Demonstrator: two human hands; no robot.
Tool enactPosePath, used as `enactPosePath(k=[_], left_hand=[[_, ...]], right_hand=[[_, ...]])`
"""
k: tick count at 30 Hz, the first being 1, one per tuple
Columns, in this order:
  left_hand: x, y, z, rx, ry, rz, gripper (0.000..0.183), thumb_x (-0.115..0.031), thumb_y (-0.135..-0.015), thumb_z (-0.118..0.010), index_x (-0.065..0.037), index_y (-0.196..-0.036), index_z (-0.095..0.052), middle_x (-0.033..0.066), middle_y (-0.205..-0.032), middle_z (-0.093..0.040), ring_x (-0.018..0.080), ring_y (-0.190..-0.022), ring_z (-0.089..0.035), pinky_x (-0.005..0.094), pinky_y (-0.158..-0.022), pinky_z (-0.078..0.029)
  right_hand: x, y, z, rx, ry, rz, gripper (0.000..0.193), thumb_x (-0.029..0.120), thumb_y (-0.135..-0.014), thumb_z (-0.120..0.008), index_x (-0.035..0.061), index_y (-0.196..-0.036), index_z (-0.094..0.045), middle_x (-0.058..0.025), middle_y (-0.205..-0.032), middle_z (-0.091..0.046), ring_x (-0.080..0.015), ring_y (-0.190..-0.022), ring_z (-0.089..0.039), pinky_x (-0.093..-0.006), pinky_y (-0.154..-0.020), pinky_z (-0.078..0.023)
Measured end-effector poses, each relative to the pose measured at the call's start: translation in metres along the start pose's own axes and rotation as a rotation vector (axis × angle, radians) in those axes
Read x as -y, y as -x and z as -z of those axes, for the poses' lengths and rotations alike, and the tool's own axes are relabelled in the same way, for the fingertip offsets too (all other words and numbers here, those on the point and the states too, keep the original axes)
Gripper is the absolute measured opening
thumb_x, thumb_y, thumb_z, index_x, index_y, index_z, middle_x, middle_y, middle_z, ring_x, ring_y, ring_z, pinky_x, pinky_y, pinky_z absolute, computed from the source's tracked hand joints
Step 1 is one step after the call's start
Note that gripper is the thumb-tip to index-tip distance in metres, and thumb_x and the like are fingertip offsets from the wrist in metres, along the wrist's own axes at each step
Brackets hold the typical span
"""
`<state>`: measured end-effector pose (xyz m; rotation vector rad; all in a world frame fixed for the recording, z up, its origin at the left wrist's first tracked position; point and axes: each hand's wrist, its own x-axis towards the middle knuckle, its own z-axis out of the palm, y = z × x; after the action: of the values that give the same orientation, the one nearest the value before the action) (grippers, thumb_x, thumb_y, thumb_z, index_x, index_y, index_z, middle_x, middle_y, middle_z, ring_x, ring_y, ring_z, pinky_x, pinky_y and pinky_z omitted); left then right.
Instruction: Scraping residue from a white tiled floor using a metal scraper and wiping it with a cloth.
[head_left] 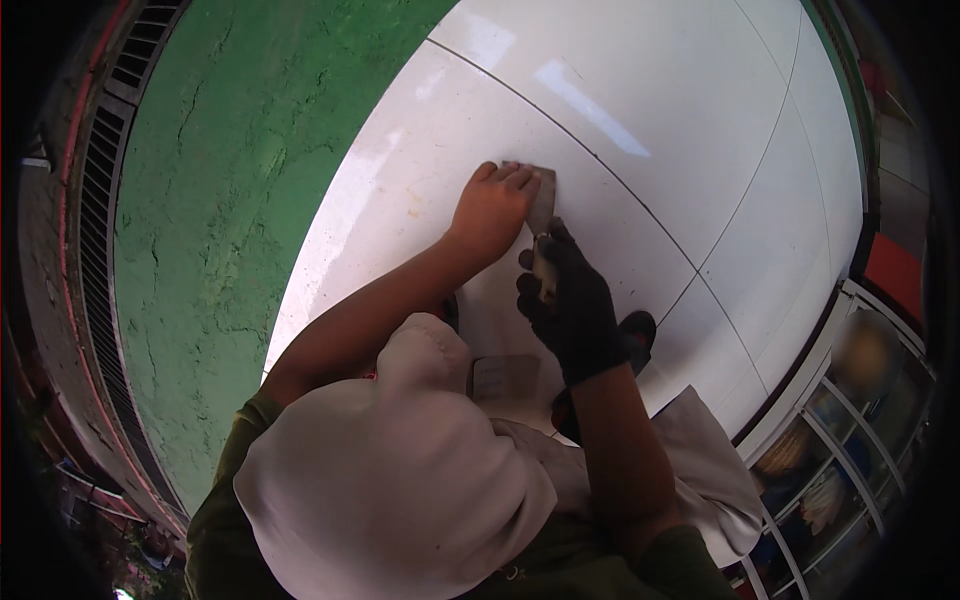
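A putty knife (541,200) with a flat, worn metal blade and a pale handle lies low over the white tiled floor (640,230). My right hand (578,305), in a black glove, is closed round its handle. From the left, my bare left hand (495,210) bends its fingers over the blade, gripping or pressing it close to its far edge. The fingertips partly cover that edge, so I cannot tell whether it touches the tile. Faint yellowish specks and small dark marks show on the tile left of my left hand.
Green, cracked paving (240,160) borders the tiles on the left, with a drain grate (105,150) beyond it. A white metal rack (835,420) stands at the right. A flat greyish piece (505,376) lies between my legs, near my dark shoe (638,330).
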<state>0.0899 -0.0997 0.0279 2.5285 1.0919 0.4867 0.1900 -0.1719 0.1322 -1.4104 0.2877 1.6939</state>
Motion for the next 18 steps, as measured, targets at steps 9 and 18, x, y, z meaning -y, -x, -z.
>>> enactPosePath(k=[9,18], left_hand=[[0.012,-0.011,-0.004,-0.107,0.024,0.001,0.020,-0.005,-0.071,-0.055,-0.004,-0.090,-0.061,0.0092,-0.096,-0.063,0.0211,-0.097,-0.060,0.0311,-0.080,-0.042],[0.011,-0.008,-0.004,-0.075,0.069,0.020,0.030,-0.006,-0.073,-0.056,-0.006,-0.102,-0.062,0.0090,-0.106,-0.063,0.0223,-0.101,-0.060,0.0347,-0.083,-0.043]], right_hand=[[0.007,-0.003,-0.015,-0.018,-0.028,0.001,0.029,0.019,-0.091,-0.045,0.0120,-0.119,-0.043,-0.0076,-0.084,-0.050,-0.0132,-0.057,-0.048,-0.0223,-0.043,-0.037],[0.005,-0.006,-0.008,0.016,-0.026,-0.002,0.029,0.019,-0.091,-0.047,0.0114,-0.119,-0.044,-0.0062,-0.083,-0.050,-0.0124,-0.057,-0.047,-0.0221,-0.044,-0.037]])
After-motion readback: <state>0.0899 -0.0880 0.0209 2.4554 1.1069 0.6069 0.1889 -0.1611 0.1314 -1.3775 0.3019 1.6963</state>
